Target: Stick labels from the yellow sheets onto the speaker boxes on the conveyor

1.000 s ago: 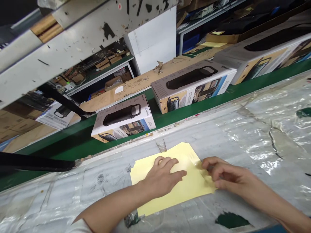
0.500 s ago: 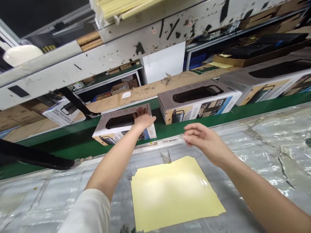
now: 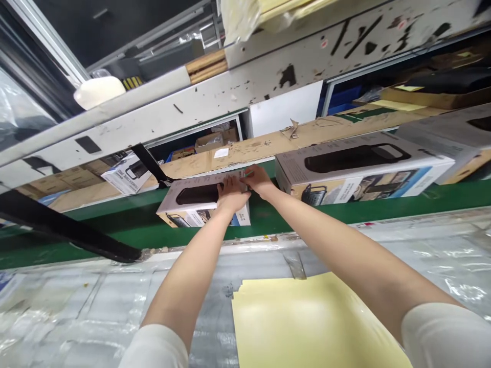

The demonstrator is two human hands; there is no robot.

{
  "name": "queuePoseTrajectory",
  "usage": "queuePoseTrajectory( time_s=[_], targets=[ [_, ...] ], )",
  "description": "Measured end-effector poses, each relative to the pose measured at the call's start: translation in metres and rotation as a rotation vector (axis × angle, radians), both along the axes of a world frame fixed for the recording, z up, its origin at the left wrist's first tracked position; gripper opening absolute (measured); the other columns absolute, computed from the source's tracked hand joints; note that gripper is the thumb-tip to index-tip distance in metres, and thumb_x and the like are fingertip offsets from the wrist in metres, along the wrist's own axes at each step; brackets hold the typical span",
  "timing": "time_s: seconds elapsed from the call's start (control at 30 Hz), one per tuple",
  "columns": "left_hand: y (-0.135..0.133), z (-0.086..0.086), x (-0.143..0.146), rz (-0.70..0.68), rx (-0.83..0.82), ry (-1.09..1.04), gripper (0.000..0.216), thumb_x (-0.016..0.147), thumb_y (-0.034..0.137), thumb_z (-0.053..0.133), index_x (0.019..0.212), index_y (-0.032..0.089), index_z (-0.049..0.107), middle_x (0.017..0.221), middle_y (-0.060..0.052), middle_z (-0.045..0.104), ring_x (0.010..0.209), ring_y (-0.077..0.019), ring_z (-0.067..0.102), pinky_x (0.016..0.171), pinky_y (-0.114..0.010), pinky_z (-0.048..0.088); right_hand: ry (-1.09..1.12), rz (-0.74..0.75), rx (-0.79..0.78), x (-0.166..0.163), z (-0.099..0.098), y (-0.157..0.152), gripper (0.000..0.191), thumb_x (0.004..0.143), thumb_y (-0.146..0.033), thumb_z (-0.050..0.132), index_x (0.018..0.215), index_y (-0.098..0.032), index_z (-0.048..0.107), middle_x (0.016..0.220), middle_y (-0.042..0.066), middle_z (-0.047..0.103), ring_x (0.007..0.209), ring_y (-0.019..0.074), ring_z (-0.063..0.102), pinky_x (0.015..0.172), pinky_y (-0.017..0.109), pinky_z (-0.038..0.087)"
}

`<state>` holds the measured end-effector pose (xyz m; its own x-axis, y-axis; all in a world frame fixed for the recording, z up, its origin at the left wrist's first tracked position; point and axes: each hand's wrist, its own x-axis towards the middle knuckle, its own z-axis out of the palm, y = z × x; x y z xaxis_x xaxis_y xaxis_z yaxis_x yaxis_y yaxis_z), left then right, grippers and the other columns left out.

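Note:
A printed retail box [image 3: 197, 195], white with a black product picture, lies on the green conveyor belt [image 3: 126, 214]. My left hand [image 3: 231, 195] rests on its top near the right end, palm down with fingers apart. At the same end, my right hand [image 3: 260, 181] has its fingertips pinched together against the top edge. Whatever lies between those fingertips is too small to make out. To the right, a second box of the same kind [image 3: 360, 166] sits on the belt, apart from both hands. Below my arms lies a stack of yellow sheets [image 3: 299, 327].
A white, paint-chipped beam [image 3: 161, 112] crosses above the belt, with a black bar [image 3: 76, 232] at left. Another grey-white box [image 3: 464, 128] stands at far right. Cardboard [image 3: 261, 145] lines the far side. Plastic film covers the near table [image 3: 95, 306].
My right hand has moved left and forward, from over the belt's near edge to the first box's right end. My left hand stays on that box. The view has shifted left.

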<state>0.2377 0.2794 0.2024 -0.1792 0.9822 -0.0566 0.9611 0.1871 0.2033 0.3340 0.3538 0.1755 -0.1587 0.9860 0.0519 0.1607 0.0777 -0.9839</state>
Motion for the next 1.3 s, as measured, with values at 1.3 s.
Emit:
queuePoseTrajectory(
  time_s=[1.3],
  targets=[
    [-0.013, 0.004, -0.023, -0.097, 0.093, 0.059, 0.034, 0.093, 0.034, 0.052, 0.12, 0.032, 0.072, 0.158, -0.008, 0.048, 0.154, -0.0348, 0.033, 0.124, -0.067, 0.021, 0.146, 0.26, -0.561, 0.054, -0.017, -0.089, 0.024, 0.086, -0.022, 0.085, 0.079, -0.016, 0.062, 0.054, -0.006, 0.053, 0.046, 0.0062, 0.045, 0.042, 0.017, 0.03]
  ],
)
